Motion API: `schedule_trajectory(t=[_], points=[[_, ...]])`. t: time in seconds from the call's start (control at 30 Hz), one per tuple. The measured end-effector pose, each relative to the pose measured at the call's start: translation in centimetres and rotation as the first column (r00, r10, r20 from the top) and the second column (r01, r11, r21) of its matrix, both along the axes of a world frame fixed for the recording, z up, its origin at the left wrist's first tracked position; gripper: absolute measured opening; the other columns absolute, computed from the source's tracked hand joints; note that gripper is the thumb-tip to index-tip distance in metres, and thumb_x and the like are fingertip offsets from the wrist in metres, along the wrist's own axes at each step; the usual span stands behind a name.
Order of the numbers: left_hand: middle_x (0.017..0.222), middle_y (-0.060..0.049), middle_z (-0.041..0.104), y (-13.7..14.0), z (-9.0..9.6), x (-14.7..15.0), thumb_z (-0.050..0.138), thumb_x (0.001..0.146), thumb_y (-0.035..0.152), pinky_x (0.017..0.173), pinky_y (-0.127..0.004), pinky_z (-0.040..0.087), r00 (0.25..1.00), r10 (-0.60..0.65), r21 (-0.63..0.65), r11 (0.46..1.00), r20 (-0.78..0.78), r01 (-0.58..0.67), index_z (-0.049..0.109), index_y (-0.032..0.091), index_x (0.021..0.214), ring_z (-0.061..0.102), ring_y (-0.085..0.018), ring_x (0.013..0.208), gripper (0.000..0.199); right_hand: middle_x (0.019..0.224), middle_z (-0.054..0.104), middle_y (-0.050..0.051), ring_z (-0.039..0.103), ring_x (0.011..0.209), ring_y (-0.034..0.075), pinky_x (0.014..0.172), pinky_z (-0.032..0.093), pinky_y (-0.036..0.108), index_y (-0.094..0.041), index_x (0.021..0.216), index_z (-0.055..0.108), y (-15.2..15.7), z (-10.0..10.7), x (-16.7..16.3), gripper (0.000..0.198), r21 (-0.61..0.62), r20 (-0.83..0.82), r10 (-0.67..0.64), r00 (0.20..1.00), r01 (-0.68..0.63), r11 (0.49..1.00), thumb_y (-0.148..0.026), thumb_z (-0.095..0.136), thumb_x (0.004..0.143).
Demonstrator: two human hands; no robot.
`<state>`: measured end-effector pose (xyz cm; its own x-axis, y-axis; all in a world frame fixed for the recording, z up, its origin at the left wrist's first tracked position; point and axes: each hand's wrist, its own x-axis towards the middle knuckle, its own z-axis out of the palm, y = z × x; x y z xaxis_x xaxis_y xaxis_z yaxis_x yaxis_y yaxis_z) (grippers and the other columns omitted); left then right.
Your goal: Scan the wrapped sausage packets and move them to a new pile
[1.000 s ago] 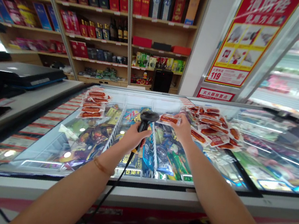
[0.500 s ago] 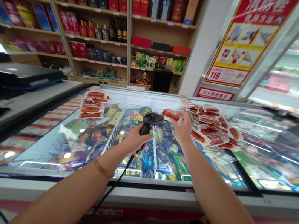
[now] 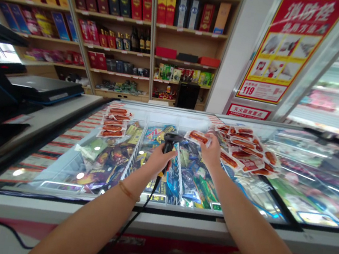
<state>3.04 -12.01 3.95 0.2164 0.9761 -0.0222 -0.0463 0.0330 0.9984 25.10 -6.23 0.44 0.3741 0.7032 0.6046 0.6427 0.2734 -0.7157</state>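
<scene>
My left hand [image 3: 161, 160] is wrapped round the handle of a black barcode scanner [image 3: 172, 138], its head turned toward the right and its cable running down toward me. Between the fingers of my right hand [image 3: 211, 150] is a packaged sausage [image 3: 198, 137], gripped by its right end just right of the scanner head. A heap of packaged sausages [image 3: 245, 150] lies on the freezer glass to the right of that hand. At the left, several more packs form a neat column [image 3: 114, 123] on the glass.
Under the glass top of the chest freezer [image 3: 62, 165], wire dividers separate colourful frozen packs. A dark device with a flat top [image 3: 44, 88] stands on the left counter. Shelves [image 3: 113, 17] of boxes and bottles line the back, beside a red and yellow poster [image 3: 285, 55].
The whole view has shifted a little, so everything appears lower and further right. The scanner head looks more edge-on, and the held sausage pack is tilted slightly differently. Both hands keep their grips.
</scene>
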Motion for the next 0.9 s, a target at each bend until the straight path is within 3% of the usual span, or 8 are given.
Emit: schedule_trajectory(t=[0.13, 0.33, 0.5, 0.67, 0.8, 0.9], points=[[0.053, 0.006, 0.051, 0.6, 2.2, -1.9, 0.072, 0.069, 0.03, 0.037, -0.022, 0.034, 0.985, 0.131, -0.08, 0.989, 0.112, -0.123, 0.051, 0.02, 0.084, 0.045, -0.009, 0.036, 0.028, 0.1, 0.067, 0.008, 0.063, 0.087, 0.024, 0.083, 0.049, 0.039, -0.019, 0.102, 0.059, 0.8, 0.4, -1.4, 0.032, -0.072, -0.074, 0.009, 0.997, -0.015, 0.997, -0.033, 0.06, 0.074], [0.053, 0.006, 0.053, 2.3, 4.4, -9.7, 0.075, 0.066, 0.033, 0.037, -0.022, 0.034, 0.925, 0.364, 0.025, 0.929, 0.112, -0.369, 0.051, 0.019, 0.083, 0.045, -0.009, 0.035, 0.032, 0.089, 0.068, 0.004, 0.059, 0.071, 0.02, 0.072, 0.048, 0.033, -0.021, 0.099, 0.06, 5.0, 4.2, -8.8, 0.031, -0.043, -0.052, 0.207, 0.977, -0.209, 0.977, -0.035, 0.064, 0.072], [0.055, 0.005, 0.055, 2.9, 4.7, -17.1, 0.075, 0.06, 0.032, 0.037, -0.023, 0.037, 0.841, 0.51, -0.004, 0.855, 0.182, -0.518, 0.052, 0.018, 0.08, 0.047, -0.009, 0.037, 0.034, 0.096, 0.069, 0.005, 0.059, 0.082, 0.021, 0.082, 0.046, 0.035, -0.019, 0.095, 0.062, 10.1, 6.4, -18.5, 0.028, -0.014, 0.019, 0.41, 0.912, -0.41, 0.912, -0.027, 0.064, 0.069], [0.057, 0.005, 0.054, 2.9, 4.6, -22.0, 0.075, 0.056, 0.03, 0.036, -0.022, 0.036, 0.784, 0.589, -0.012, 0.801, 0.199, -0.598, 0.053, 0.018, 0.08, 0.046, -0.008, 0.038, 0.034, 0.101, 0.07, 0.005, 0.061, 0.093, 0.022, 0.091, 0.047, 0.039, -0.019, 0.102, 0.064, 14.0, 6.9, -26.9, 0.03, -0.075, -0.004, 0.481, 0.877, -0.48, 0.874, -0.019, 0.06, 0.072], [0.06, 0.005, 0.056, 2.8, 4.2, -23.2, 0.074, 0.058, 0.029, 0.036, -0.021, 0.037, 0.782, 0.594, -0.028, 0.799, 0.189, -0.6, 0.054, 0.018, 0.084, 0.047, -0.008, 0.039, 0.035, 0.113, 0.07, 0.007, 0.063, 0.106, 0.023, 0.101, 0.045, 0.041, -0.018, 0.11, 0.067, 15.8, 6.2, -30.3, 0.036, -0.163, -0.016, 0.568, 0.823, -0.563, 0.811, -0.014, 0.054, 0.076], [0.059, 0.006, 0.055, 2.7, 4.0, -22.7, 0.074, 0.06, 0.028, 0.036, -0.021, 0.036, 0.787, 0.587, -0.055, 0.807, 0.19, -0.588, 0.053, 0.018, 0.086, 0.046, -0.008, 0.039, 0.035, 0.123, 0.068, 0.008, 0.06, 0.117, 0.024, 0.108, 0.041, 0.041, -0.018, 0.117, 0.067, 16.2, 5.3, -30.3, 0.039, -0.16, 0.02, 0.597, 0.802, -0.587, 0.794, -0.017, 0.054, 0.081]])
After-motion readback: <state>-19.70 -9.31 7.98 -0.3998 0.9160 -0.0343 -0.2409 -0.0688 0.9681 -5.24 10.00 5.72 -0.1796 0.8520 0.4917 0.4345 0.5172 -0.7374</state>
